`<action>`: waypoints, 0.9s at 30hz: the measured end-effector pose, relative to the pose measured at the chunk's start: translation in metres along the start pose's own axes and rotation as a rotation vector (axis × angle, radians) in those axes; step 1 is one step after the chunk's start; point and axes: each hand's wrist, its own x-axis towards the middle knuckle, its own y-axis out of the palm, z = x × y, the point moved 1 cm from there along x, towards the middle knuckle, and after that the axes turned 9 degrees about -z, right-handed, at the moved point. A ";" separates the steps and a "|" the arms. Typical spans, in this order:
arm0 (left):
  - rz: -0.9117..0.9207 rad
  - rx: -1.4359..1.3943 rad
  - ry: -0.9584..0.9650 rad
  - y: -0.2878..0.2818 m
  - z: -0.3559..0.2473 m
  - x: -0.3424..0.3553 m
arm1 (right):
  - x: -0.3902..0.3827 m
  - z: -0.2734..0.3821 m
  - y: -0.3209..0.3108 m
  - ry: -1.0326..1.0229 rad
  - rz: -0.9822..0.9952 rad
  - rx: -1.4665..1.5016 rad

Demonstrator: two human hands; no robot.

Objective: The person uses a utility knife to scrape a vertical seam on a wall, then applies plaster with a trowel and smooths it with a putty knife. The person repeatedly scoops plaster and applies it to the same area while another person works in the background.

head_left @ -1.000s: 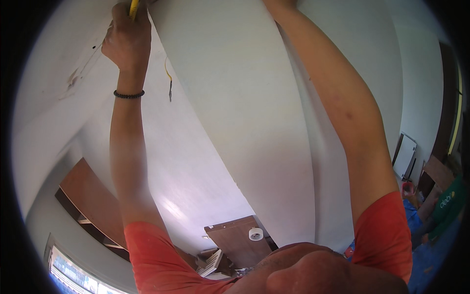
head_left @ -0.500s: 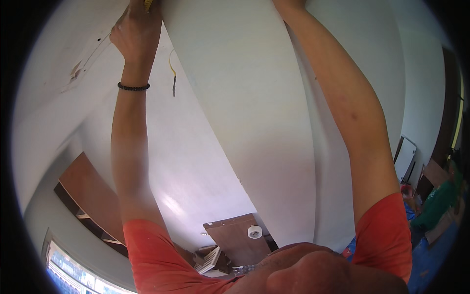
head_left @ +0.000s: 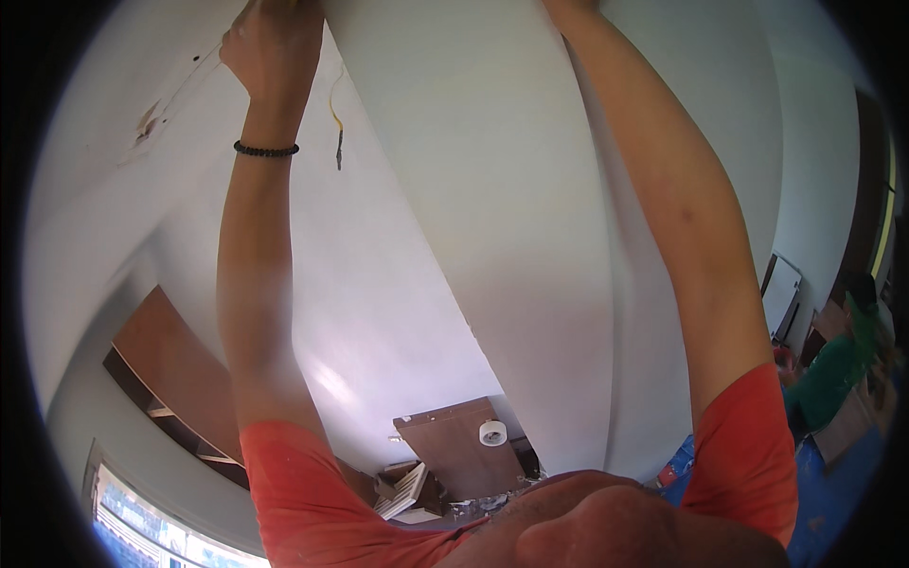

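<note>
Both your arms reach up past the top edge of the view, one on each side of a long pale board (head_left: 492, 208). The board runs from the top edge, between your forearms, down to just above your head, and its left edge slants down to the right.

Your left hand (head_left: 273, 52) is beside the board's upper left edge, its fingers curled in around a yellow thing (head_left: 293, 3) that shows only as a sliver at the top. You wear a dark bead bracelet (head_left: 266, 150) on that wrist. Your right hand (head_left: 571, 5) is mostly cut off by the top edge, near the board's right side, so I cannot tell how far open it is or what it has hold of. Nor can I tell whether either hand touches the board.

A thin yellow wire (head_left: 336, 115) with a dark end hangs to the right of your left wrist. Lower down, a brown panel (head_left: 454, 459) stands behind a white ring-shaped thing (head_left: 492, 434). A brown shelf (head_left: 180, 364) curves along the left, above a bright window (head_left: 151, 525). Over to your right, a person in green (head_left: 824, 388) is near a blue sheet (head_left: 824, 497).
</note>
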 end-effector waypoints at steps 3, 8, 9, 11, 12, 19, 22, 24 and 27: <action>-0.073 -0.022 0.047 0.001 -0.001 0.006 | 0.009 0.017 -0.007 0.049 0.096 -0.079; -0.018 -0.029 0.066 -0.004 0.005 0.002 | -0.026 0.056 0.004 0.159 0.133 -0.371; -0.017 -0.030 0.073 -0.004 0.004 0.002 | -0.031 0.065 0.007 0.185 0.128 -0.387; -0.008 -0.049 0.052 -0.002 0.005 0.003 | -0.037 0.075 0.013 0.210 0.108 -0.425; 0.003 -0.066 0.025 0.000 0.006 0.003 | -0.037 0.077 0.017 0.212 0.095 -0.447; 0.061 -0.138 -0.106 -0.017 0.022 -0.006 | -0.040 0.075 0.030 0.191 0.138 -0.518; -0.025 -0.198 -0.012 -0.018 0.021 -0.005 | -0.041 0.074 0.029 0.178 0.131 -0.546; -0.032 -0.267 0.014 -0.016 0.015 -0.001 | -0.042 0.065 0.033 0.138 0.105 -0.589; 0.005 -0.262 0.094 -0.012 0.013 0.004 | -0.043 0.063 0.034 0.122 0.083 -0.598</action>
